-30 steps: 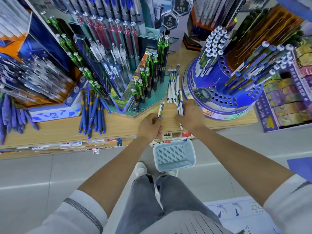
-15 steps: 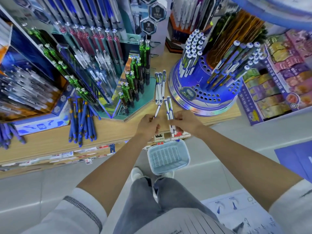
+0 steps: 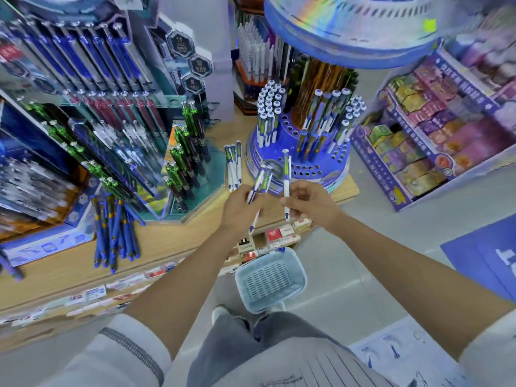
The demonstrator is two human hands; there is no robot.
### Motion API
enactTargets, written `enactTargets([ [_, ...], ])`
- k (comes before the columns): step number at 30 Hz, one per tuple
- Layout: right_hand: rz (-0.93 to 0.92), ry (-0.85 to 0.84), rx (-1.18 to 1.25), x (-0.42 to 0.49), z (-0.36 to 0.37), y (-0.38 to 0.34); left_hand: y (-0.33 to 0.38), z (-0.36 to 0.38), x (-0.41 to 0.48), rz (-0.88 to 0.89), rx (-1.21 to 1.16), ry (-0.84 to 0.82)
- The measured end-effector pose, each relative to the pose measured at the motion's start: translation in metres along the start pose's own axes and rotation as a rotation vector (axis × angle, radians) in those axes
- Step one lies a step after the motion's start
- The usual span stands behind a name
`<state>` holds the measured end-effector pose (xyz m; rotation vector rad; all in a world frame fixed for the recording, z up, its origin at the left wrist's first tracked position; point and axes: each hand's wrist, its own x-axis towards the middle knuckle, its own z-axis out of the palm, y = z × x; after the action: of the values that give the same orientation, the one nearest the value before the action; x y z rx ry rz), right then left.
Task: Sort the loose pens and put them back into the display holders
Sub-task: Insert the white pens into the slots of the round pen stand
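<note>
My left hand [image 3: 240, 206] grips a small bunch of white-and-blue pens [image 3: 261, 182], lifted off the wooden shelf [image 3: 173, 236]. My right hand [image 3: 310, 203] pinches one white-and-blue pen [image 3: 286, 177] upright beside them. Both hands hover in front of the round blue display holder [image 3: 329, 166], whose holes hold matching pens on its upper tiers and stand free on the lower ring. A few more loose white-and-blue pens [image 3: 233, 166] lie on the shelf left of the holder. A pile of loose dark blue pens [image 3: 114, 230] lies further left.
A tall angled rack [image 3: 111, 129] of green, red and blue pens stands at the left. A light blue basket [image 3: 269, 279] sits on the floor below the shelf edge. Boxed goods [image 3: 424, 141] fill a stand at the right. A round blue canopy [image 3: 349, 29] hangs overhead.
Both hands have risen off the shelf with pens, the left now with a bunch and the right with one upright. The camera has tilted up and shifted left.
</note>
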<state>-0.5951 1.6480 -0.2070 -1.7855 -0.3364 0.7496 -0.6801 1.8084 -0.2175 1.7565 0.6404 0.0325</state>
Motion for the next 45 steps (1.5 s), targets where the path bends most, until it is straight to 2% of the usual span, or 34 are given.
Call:
enactTargets([
  [4, -0.097, 0.133, -0.006, -0.008, -0.022, -0.002, 0.008, 0.004, -0.006, 0.091, 0.019, -0.038],
  [7, -0.127, 0.355, -0.111, -0.006, -0.037, 0.004, 0.012, 0.005, -0.004, 0.176, 0.072, -0.047],
  [9, -0.145, 0.440, -0.183, -0.004, -0.043, 0.011, 0.014, 0.005, 0.000, 0.220, 0.113, -0.042],
  [13, -0.094, 0.424, -0.348, -0.002, -0.041, 0.020, 0.019, 0.004, 0.011, 0.233, 0.169, -0.073],
  [19, -0.059, 0.387, -0.405, -0.003, -0.025, 0.010, 0.026, 0.003, 0.024, 0.271, 0.222, -0.156],
  [25, -0.035, 0.370, -0.319, -0.005, -0.014, -0.004, 0.033, -0.001, 0.036, 0.316, 0.211, -0.212],
  [30, -0.078, 0.640, -0.178, 0.001, -0.035, -0.012, 0.033, 0.000, 0.047, 0.354, 0.216, -0.211],
  [38, -0.027, 0.935, -0.074, 0.019, -0.060, -0.029, 0.035, -0.001, 0.055, 0.313, 0.198, -0.276],
  [45, 0.049, 0.974, -0.154, 0.034, -0.051, -0.025, 0.037, 0.002, 0.062, 0.219, 0.167, -0.328],
])
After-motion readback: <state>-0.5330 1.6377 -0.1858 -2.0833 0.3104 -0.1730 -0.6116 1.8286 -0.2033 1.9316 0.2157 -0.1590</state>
